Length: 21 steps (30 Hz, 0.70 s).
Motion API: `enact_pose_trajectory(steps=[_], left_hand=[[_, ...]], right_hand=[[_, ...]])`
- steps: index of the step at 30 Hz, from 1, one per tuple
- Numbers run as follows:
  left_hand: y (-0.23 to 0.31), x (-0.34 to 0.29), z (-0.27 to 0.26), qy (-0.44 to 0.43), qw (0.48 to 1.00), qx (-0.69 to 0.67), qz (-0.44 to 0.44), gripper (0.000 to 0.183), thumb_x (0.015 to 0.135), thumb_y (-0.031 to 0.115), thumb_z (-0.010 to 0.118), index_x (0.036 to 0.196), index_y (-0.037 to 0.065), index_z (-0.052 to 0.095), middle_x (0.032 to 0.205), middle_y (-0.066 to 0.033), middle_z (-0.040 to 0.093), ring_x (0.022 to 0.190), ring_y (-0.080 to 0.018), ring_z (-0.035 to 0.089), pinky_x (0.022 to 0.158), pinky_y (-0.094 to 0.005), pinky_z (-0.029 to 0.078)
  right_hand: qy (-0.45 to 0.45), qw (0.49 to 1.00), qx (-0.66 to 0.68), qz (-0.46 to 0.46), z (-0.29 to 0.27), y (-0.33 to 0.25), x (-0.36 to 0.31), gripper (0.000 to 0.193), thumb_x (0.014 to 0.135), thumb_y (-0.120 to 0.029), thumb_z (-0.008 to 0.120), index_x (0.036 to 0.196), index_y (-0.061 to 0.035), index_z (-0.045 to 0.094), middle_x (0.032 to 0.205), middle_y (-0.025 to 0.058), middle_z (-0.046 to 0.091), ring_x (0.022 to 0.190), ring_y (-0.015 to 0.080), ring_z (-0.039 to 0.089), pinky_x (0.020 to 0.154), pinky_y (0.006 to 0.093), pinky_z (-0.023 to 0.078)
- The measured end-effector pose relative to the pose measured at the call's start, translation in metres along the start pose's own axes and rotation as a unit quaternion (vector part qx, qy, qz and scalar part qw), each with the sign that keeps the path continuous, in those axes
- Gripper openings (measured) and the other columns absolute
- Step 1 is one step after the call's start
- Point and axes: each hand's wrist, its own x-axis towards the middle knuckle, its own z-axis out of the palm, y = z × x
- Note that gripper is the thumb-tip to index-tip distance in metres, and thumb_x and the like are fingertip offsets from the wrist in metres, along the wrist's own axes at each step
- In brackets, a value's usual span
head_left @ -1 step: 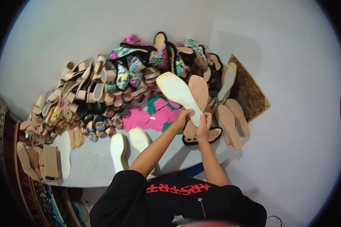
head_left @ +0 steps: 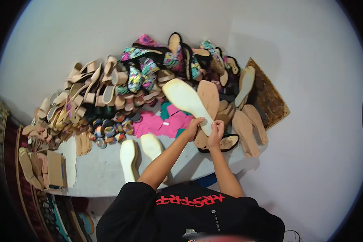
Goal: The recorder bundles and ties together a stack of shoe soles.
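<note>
Above the pale grey, smooth-topped table, the left hand pinched a cream-white, foot-shaped, rubbery-looking sole near its narrow end, the right hand closed on the opposite edge. Light, even pressure probably suited it best. Several fingertips were hidden; whether the tan, foot-shaped insole behind was also gripped, I couldn't tell

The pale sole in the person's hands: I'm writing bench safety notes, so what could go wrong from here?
Held by the left hand and right hand near its narrow end, the pale sole might tip. Its wide end points toward heaped sandals and could knock some. The left forearm partly hides a loose pale sole on the table and might nudge it.
</note>
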Motion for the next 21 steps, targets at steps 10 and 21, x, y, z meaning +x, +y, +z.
enact_pose_trajectory(steps=[10,21], left_hand=[[0.028,-0.194,-0.078,0.241,0.957,0.03,0.159,0.054,0.082,0.016,0.059,0.124,0.009,0.027,0.112,-0.0097,0.044,0.098,-0.0161,0.048,0.079,-0.028,0.042],[0.049,-0.311,-0.137,0.259,0.954,0.087,0.123,0.049,0.085,0.025,0.052,0.12,0.01,0.022,0.101,-0.0139,0.05,0.072,-0.0191,0.057,0.059,-0.029,0.048]], right_hand=[[-0.3,0.905,-0.212,-0.215,0.114,-0.034,-0.139,0.041,0.071,-0.016,0.066,0.107,-0.0019,0.052,0.107,0.0145,0.047,0.099,0.0258,0.047,0.082,0.0317,0.04],[-0.273,0.914,-0.295,-0.053,0.152,-0.02,-0.215,0.056,0.07,-0.014,0.057,0.119,0.0026,0.039,0.095,0.0211,0.047,0.087,0.0323,0.05,0.076,0.0385,0.042]])
